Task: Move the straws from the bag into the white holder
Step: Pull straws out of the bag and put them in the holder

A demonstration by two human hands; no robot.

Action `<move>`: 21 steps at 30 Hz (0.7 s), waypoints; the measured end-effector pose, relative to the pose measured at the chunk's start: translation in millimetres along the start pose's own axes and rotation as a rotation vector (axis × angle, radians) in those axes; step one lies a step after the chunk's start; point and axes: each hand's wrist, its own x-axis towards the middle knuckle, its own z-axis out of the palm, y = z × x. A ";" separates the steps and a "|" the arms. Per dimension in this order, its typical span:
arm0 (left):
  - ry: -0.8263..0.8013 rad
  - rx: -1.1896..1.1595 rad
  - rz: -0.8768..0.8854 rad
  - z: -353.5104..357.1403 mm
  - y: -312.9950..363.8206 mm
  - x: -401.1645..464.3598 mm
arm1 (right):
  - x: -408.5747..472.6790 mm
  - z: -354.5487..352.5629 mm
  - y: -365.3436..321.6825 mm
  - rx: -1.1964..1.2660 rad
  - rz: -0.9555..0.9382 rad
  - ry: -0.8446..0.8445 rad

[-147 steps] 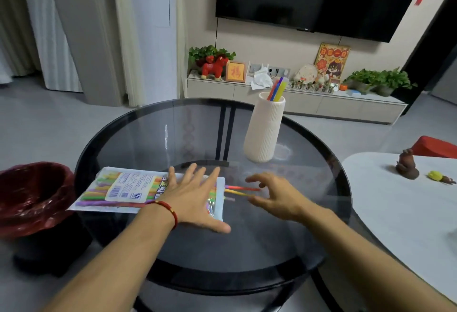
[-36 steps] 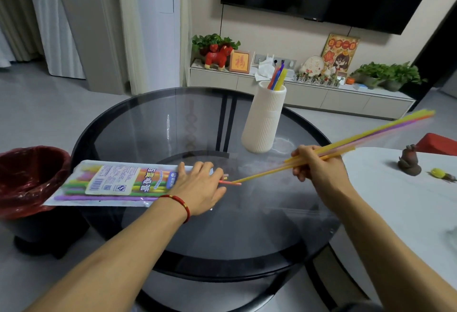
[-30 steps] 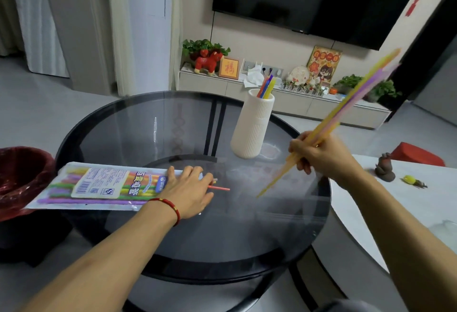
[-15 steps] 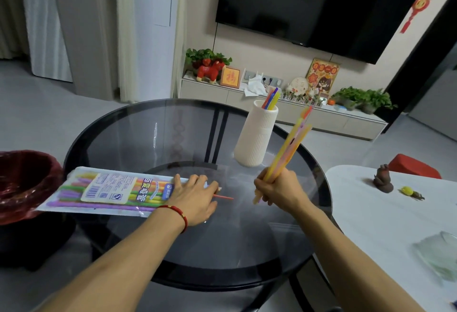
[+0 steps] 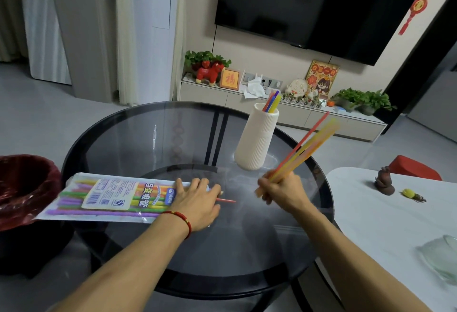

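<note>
A clear plastic bag of coloured straws (image 5: 108, 198) lies flat on the round glass table (image 5: 173, 138), its open end to the right. My left hand (image 5: 195, 202) presses down on that open end, and a red straw tip (image 5: 226, 200) sticks out past my fingers. My right hand (image 5: 282, 191) is shut on a bundle of yellow, orange and red straws (image 5: 305, 148) that slants up to the right. The white ribbed holder (image 5: 257, 143) stands upright behind my right hand with a few straws (image 5: 272, 100) in it.
A dark red bin (image 5: 24, 188) stands left of the table. To the right is a white table (image 5: 390, 215) with a small brown figurine (image 5: 384, 181), a yellow toy (image 5: 411, 194) and a glass dish (image 5: 442, 257). A TV cabinet (image 5: 284, 111) runs along the wall.
My right hand pulled a bundle of straws out of the bag, swung it upward, then brought it back down near the holder's right side. My left hand stayed on the bag.
</note>
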 end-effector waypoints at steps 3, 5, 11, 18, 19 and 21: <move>0.006 0.002 -0.004 0.0 2.0 0.4 | 30.1 -21.4 -30.3 0.234 0.020 0.198; 0.014 0.000 -0.009 -0.5 2.5 0.4 | 56.0 -39.7 -56.5 0.355 -0.018 0.307; 0.018 -0.023 -0.004 -0.3 0.9 -1.4 | 110.5 -70.6 -104.6 0.175 -0.070 0.508; 0.018 -0.050 -0.005 1.2 -0.3 0.2 | 150.2 -65.0 -116.8 -0.083 -0.010 0.438; 0.015 -0.052 -0.005 1.5 -0.4 0.8 | 154.0 -63.8 -117.1 -0.123 0.009 0.429; 0.004 -0.053 -0.007 1.5 -0.6 1.7 | 161.5 -62.3 -115.3 -0.166 0.048 0.380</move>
